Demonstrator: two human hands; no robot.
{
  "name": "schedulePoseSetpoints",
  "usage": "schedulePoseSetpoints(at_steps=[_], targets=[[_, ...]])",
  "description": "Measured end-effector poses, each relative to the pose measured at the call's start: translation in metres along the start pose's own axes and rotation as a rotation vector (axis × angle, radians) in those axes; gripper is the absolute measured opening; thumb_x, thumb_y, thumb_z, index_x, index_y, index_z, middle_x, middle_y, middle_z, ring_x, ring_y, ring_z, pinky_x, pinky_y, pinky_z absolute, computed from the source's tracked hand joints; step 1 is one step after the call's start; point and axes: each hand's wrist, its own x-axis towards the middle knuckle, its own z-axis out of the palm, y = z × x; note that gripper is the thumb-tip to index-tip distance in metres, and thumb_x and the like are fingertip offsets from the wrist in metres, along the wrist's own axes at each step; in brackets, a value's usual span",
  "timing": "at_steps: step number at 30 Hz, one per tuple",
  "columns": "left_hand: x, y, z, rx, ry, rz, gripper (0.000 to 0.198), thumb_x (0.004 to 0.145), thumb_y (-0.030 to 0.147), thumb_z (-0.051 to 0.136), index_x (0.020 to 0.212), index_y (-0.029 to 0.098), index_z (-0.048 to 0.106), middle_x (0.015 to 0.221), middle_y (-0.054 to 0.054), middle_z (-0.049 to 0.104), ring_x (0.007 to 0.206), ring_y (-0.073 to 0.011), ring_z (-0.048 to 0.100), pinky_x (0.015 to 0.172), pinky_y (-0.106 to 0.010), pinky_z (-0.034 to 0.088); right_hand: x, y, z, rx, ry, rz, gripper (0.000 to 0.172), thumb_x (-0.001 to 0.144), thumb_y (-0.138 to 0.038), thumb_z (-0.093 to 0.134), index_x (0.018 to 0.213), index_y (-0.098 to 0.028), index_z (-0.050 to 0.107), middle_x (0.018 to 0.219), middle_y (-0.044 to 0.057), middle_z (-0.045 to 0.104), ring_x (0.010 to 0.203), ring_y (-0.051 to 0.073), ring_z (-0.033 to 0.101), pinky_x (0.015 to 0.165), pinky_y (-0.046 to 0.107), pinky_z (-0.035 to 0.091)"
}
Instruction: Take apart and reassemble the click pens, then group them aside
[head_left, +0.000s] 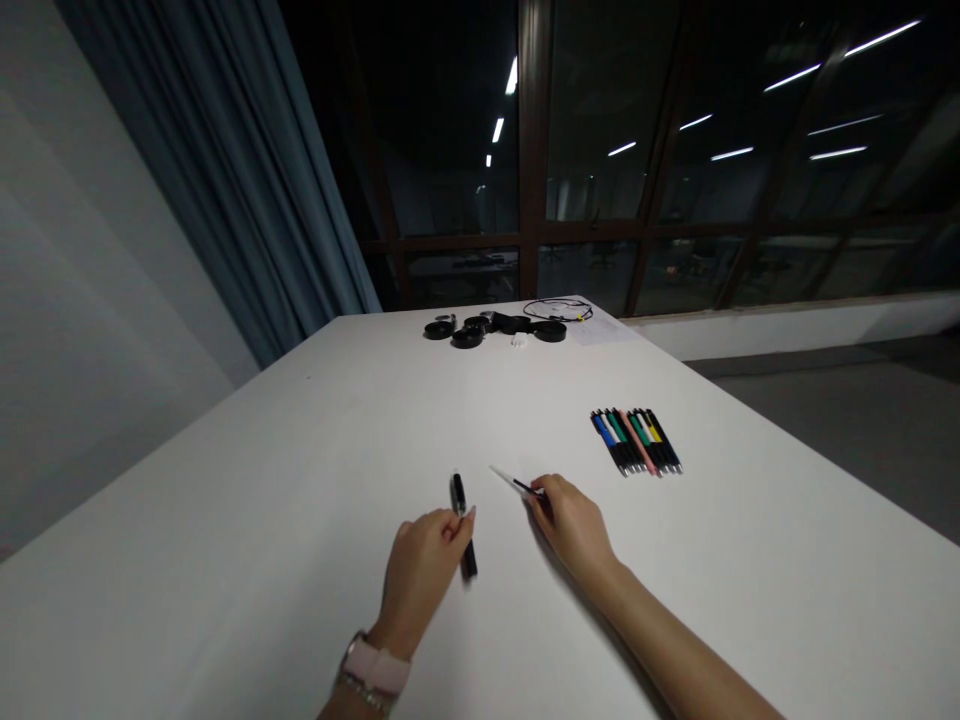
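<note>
My left hand (424, 556), with a pink watch band and a bracelet at the wrist, is closed in a pinch on a black pen (469, 562). The pen points away from me, its ends showing beyond and below the fingertips. To the right, my right hand (576, 528) pinches a thin pen refill (504, 476), pale at its far end and dark nearer the fingers. The refill slants toward the upper left, apart from the black pen. Its near end is hidden in my fingers.
A row of several pens (636, 442) in mixed colours lies to the right on the white table (315, 480). At the far end are black round rolls (468, 338), a small white object (519, 341), a coiled black cable (559, 309) and paper (604, 331).
</note>
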Motion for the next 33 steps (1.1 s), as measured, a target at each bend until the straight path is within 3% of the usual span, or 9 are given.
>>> schedulePoseSetpoints(at_steps=[6, 13, 22, 27, 30, 33], targets=[[-0.003, 0.005, 0.003, 0.293, -0.100, 0.119, 0.043, 0.092, 0.041, 0.046, 0.054, 0.022, 0.051, 0.055, 0.002, 0.057, 0.054, -0.0162, 0.050, 0.069, -0.031, 0.027, -0.002, -0.012, -0.001, -0.167, -0.050, -0.059, 0.022, 0.098, -0.022, 0.046, 0.099, -0.018, 0.067, 0.095, 0.008, 0.068, 0.088, 0.021, 0.065, 0.069, 0.028, 0.046], [0.001, 0.011, 0.004, 0.489, -0.127, 0.182, 0.044, 0.096, 0.039, 0.040, 0.059, 0.021, 0.057, 0.062, -0.001, 0.065, 0.063, -0.0188, 0.060, 0.070, -0.034, 0.028, -0.010, -0.027, 0.003, -0.279, -0.117, -0.156, 0.025, 0.099, -0.020, 0.043, 0.102, -0.017, 0.068, 0.094, 0.008, 0.066, 0.084, 0.021, 0.065, 0.067, 0.028, 0.047], [0.009, 0.012, 0.007, 0.553, -0.138, 0.176, 0.042, 0.096, 0.037, 0.042, 0.062, 0.020, 0.060, 0.064, -0.002, 0.067, 0.065, -0.0202, 0.062, 0.069, -0.035, 0.029, -0.019, -0.046, 0.006, -0.326, -0.216, -0.233, 0.029, 0.095, -0.010, 0.044, 0.116, -0.011, 0.063, 0.101, 0.012, 0.067, 0.085, 0.023, 0.066, 0.067, 0.029, 0.051], [0.009, 0.012, 0.008, 0.547, -0.137, 0.176, 0.042, 0.096, 0.037, 0.041, 0.062, 0.020, 0.060, 0.064, -0.002, 0.067, 0.064, -0.0193, 0.062, 0.069, -0.035, 0.029, -0.022, -0.050, 0.009, -0.374, -0.275, -0.203, 0.047, 0.095, -0.005, 0.040, 0.142, -0.003, 0.043, 0.111, 0.018, 0.067, 0.091, 0.025, 0.067, 0.070, 0.030, 0.052], [0.009, 0.011, 0.009, 0.543, -0.137, 0.170, 0.042, 0.096, 0.036, 0.041, 0.062, 0.020, 0.060, 0.065, -0.002, 0.067, 0.064, -0.0185, 0.062, 0.069, -0.034, 0.029, -0.022, -0.047, 0.008, -0.313, -0.270, -0.194, 0.045, 0.095, -0.007, 0.040, 0.139, -0.007, 0.046, 0.109, 0.016, 0.069, 0.090, 0.025, 0.068, 0.070, 0.030, 0.051], [0.009, 0.010, 0.009, 0.545, -0.135, 0.164, 0.042, 0.096, 0.036, 0.042, 0.061, 0.020, 0.059, 0.064, -0.002, 0.067, 0.063, -0.0183, 0.061, 0.068, -0.034, 0.028, -0.018, -0.039, 0.004, -0.151, -0.207, -0.155, 0.032, 0.098, -0.013, 0.041, 0.124, -0.014, 0.058, 0.105, 0.011, 0.070, 0.089, 0.023, 0.069, 0.071, 0.029, 0.049]])
